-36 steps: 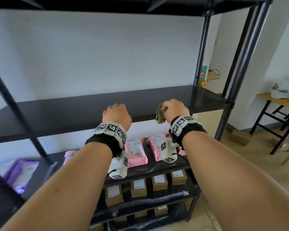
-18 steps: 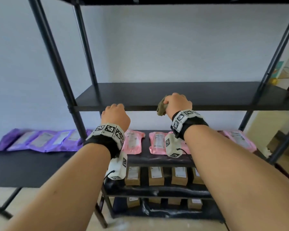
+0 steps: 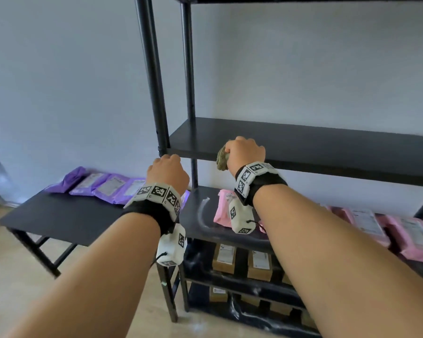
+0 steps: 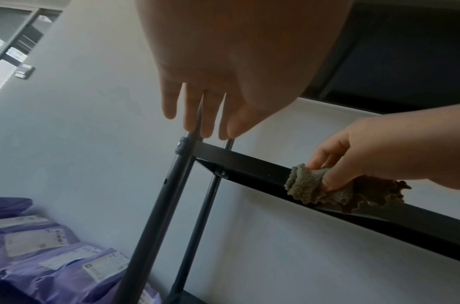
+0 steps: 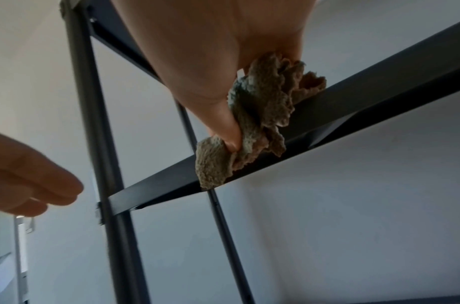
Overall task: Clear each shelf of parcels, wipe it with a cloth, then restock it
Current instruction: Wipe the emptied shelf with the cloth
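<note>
My right grip (image 3: 245,152) pinches the bunched cloth (image 5: 252,121) at the bare shelf (image 3: 303,142) front edge, left grip (image 4: 205,107) spread w/ nothing in it; risk: loose folds snag, cloth drops.

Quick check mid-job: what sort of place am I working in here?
Probably a small parcel storeroom: a black metal shelving rack, pink mailer bags and labelled brown boxes on its lower shelves, purple mailer bags laid out on a side table.

cloth (image 3: 222,159) on shelf (image 3: 327,142) front edge, parcels (image 3: 103,186) on table (image 3: 59,215) left of rack
</note>
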The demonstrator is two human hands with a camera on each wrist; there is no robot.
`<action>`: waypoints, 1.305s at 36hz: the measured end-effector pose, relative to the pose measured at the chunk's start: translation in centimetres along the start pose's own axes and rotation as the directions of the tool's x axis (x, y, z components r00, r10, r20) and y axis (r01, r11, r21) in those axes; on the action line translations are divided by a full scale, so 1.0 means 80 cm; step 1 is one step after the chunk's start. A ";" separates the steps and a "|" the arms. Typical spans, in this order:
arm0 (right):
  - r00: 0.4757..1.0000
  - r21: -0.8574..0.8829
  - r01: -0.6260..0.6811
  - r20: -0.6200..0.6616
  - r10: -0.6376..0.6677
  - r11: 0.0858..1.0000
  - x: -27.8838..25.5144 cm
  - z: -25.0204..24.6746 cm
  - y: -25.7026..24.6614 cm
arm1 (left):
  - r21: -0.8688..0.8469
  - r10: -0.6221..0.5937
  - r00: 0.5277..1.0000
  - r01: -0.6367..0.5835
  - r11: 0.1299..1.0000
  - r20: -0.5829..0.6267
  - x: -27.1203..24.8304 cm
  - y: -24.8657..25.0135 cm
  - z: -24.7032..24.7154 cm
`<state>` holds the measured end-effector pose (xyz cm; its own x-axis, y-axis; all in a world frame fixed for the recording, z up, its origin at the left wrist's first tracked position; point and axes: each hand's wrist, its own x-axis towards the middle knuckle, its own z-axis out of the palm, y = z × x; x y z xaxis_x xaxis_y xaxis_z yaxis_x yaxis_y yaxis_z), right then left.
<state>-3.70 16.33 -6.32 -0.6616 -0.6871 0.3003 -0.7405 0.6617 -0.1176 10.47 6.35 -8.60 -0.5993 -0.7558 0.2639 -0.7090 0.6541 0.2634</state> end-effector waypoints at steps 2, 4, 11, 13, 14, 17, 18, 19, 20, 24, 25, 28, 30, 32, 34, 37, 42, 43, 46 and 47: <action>0.999 0.010 0.045 0.001 -0.045 0.999 0.009 0.006 -0.018 | 0.009 -0.020 1.000 0.020 1.000 -0.009 0.003 -0.008 -0.003; 0.996 0.026 0.088 -0.005 -0.087 0.996 0.017 0.012 -0.034 | 0.012 -0.042 0.999 0.042 0.999 -0.008 0.007 -0.017 -0.005; 0.973 0.056 0.231 -0.015 -0.231 0.971 0.042 0.028 -0.078 | 0.026 -0.092 0.996 0.091 0.995 0.011 0.022 -0.038 -0.015; 0.968 0.056 0.251 -0.035 -0.250 0.966 0.046 0.031 -0.082 | 0.026 -0.105 0.994 0.105 0.994 0.021 0.025 -0.040 -0.016; 0.968 0.062 0.250 -0.038 -0.248 0.966 0.049 0.031 -0.082 | 0.025 -0.110 0.994 0.110 0.994 0.025 0.026 -0.040 -0.017; 0.983 0.159 0.182 -0.013 -0.182 0.970 0.061 0.029 -0.082 | 0.022 -0.132 0.991 0.131 0.991 0.027 0.032 -0.040 -0.018; 0.988 0.212 0.150 -0.011 -0.151 0.966 0.066 0.027 -0.082 | 0.020 -0.138 0.990 0.137 0.990 0.025 0.034 -0.039 -0.018; 0.992 0.262 0.127 -0.011 -0.128 0.957 0.071 0.025 -0.084 | 0.016 -0.141 0.990 0.141 0.990 0.021 0.036 -0.038 -0.019; 0.994 0.299 0.111 -0.014 -0.112 0.948 0.076 0.024 -0.085 | 0.013 -0.143 0.990 0.143 0.990 0.017 0.038 -0.038 -0.020; 0.998 0.374 0.037 -0.063 -0.014 0.927 0.099 0.020 -0.095 | -0.010 -0.159 0.987 0.159 0.987 0.015 0.045 -0.039 -0.022; 0.997 0.391 0.016 -0.078 0.016 0.920 0.106 0.020 -0.099 | -0.015 -0.161 0.987 0.162 0.987 0.015 0.046 -0.041 -0.021; 0.995 0.457 -0.084 -0.010 0.099 0.885 0.121 0.018 -0.114 | -0.008 -0.165 0.986 0.165 0.986 0.002 0.047 -0.049 -0.019; 0.988 0.443 -0.147 0.115 0.107 0.884 0.126 0.017 -0.123 | 0.001 -0.169 0.986 0.169 0.986 -0.007 0.047 -0.056 -0.018; 0.977 0.399 -0.156 0.194 0.083 0.904 0.127 0.018 -0.130 | -0.004 -0.166 0.986 0.166 0.986 -0.003 0.048 -0.065 -0.017; 0.974 0.366 -0.151 0.213 0.075 0.918 0.125 0.022 -0.134 | -0.014 -0.168 0.986 0.168 0.986 0.002 0.051 -0.074 -0.016; 0.985 0.305 -0.129 0.153 0.085 0.944 0.122 0.032 -0.135 | -0.023 -0.180 0.984 0.180 0.983 0.002 0.056 -0.088 -0.017; 0.995 0.198 -0.046 -0.076 0.062 0.979 0.107 0.038 -0.137 | -0.049 -0.164 0.986 0.166 0.985 0.027 0.069 -0.114 -0.023; 0.991 0.195 -0.032 -0.119 0.056 0.980 0.103 0.039 -0.139 | -0.055 -0.156 0.987 0.158 0.986 0.031 0.071 -0.120 -0.024; 0.955 0.273 0.013 -0.289 0.070 0.962 0.093 0.039 -0.152 | -0.063 -0.122 0.992 0.124 0.990 0.038 0.079 -0.137 -0.027; 0.936 0.321 0.037 -0.343 0.080 0.946 0.089 0.040 -0.158 | -0.065 -0.109 0.993 0.112 0.992 0.040 0.081 -0.144 -0.028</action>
<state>0.59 2.15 -5.71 -0.6381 -0.4872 0.5962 -0.7629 0.5046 -0.4042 15.62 -6.05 -7.82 -0.5327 -0.8234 0.1957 -0.7457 0.5660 0.3515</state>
